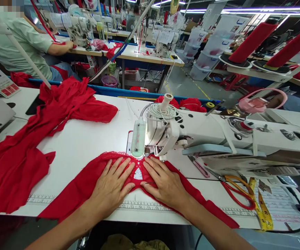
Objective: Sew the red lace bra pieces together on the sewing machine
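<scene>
Red lace-edged garment (pixel 84 184): spread just past six o'clock from our sewing machine's head (pixel 155 130), reaching up to it.
Left hand (pixel 112 180): flat on the cloth, nine o'clock from the white triangle (pixel 138 174).
Right hand (pixel 164 180): flat at three o'clock, apart from the left.
Lace edge (pixel 113 153): uneven pressing could pucker it on us.
Fingertips (pixel 146 161): straying toward twelve o'clock, we could catch one under the machine.
</scene>
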